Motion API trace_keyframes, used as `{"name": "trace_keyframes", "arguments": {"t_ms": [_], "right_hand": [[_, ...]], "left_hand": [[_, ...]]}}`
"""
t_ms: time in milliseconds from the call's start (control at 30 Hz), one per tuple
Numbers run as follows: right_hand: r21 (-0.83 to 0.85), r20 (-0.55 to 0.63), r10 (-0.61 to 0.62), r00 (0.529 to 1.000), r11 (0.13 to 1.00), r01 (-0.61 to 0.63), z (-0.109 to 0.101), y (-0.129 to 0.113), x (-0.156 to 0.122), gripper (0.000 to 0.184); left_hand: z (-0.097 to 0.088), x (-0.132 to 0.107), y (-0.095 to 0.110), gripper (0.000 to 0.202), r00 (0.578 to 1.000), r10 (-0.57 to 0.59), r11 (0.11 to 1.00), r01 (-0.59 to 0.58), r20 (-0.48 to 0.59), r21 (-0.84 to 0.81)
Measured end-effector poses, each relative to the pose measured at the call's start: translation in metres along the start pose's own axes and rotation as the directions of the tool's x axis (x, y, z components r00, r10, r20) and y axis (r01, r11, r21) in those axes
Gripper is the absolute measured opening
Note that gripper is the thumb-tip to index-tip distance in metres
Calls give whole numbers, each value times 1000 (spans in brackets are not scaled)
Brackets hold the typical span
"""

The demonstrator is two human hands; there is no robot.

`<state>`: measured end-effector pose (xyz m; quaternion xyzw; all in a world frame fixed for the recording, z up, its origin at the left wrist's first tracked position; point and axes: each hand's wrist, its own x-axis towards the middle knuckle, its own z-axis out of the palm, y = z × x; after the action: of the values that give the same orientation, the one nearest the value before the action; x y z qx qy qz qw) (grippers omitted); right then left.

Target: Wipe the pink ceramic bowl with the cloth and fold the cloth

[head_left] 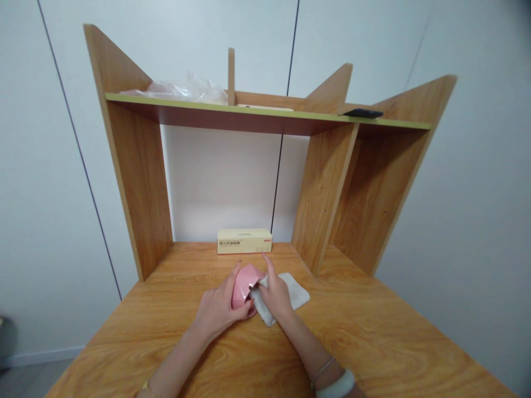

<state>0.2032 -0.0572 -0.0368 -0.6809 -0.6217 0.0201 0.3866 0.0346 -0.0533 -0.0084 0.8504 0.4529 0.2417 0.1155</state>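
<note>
The wiping appeared to be in progress, not finished. The bowl lay tipped on its side at the middle of the bench, between both hands. The left hand was curled around the bowl's outer wall, with the thumb near its lower rim, and steadied it. The right hand was closed on a bunched end of the cloth and pressed it against the bowl's open side, index finger extended. The rest of the cloth trailed flat on the bench to the right. How much of the surface had been covered could not be determined.

The bowl was pink, glossy and smooth, with a light reflection on its wall; no residue was visible. A box stood behind it, well apart.
</note>
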Motion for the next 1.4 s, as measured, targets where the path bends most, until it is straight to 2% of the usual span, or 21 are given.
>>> {"name": "trace_keyframes", "arguments": {"t_ms": [167,300,400,500,600,700,900,967,1133,1300,1400], "right_hand": [[317,-63,119,991,944,-93,7,5,2,59],[443,-54,131,990,892,-94,11,3,3,56],[332,18,143,990,933,-141,12,0,2,57],[11,35,204,978,979,-204,5,-6,0,63],[-232,-31,150,988,961,-153,-4,-15,-1,68],[-327,-47,69,997,941,-81,-9,-20,0,71],[-340,21,209,978,921,-190,-4,-15,2,70],[-326,-4,176,984,930,-168,-5,-13,1,70],[-269,-108,-20,994,963,-10,-11,-14,-1,75],[-217,-15,80,997,973,-81,-8,-8,1,74],[-101,26,29,999,995,-26,-3,-2,1,71]], "left_hand": [[7,1,-3,86,989,-47,986,23,-138,-166],[8,-1,1,91,991,-14,977,-15,-132,-215],[7,-2,1,80,993,4,982,-26,-115,-186],[5,-1,1,70,996,-20,991,9,-82,-134],[2,0,5,68,998,-57,994,54,-29,-91],[-1,0,11,69,998,-60,995,60,-8,-85],[-3,1,14,71,995,-93,994,94,23,-50],[-4,1,14,71,995,-98,995,99,28,-30],[-7,-2,20,74,997,-57,998,56,47,16],[-9,-3,19,74,998,-37,999,36,60,17],[-7,-2,13,72,999,-37,999,37,32,-20]]}}
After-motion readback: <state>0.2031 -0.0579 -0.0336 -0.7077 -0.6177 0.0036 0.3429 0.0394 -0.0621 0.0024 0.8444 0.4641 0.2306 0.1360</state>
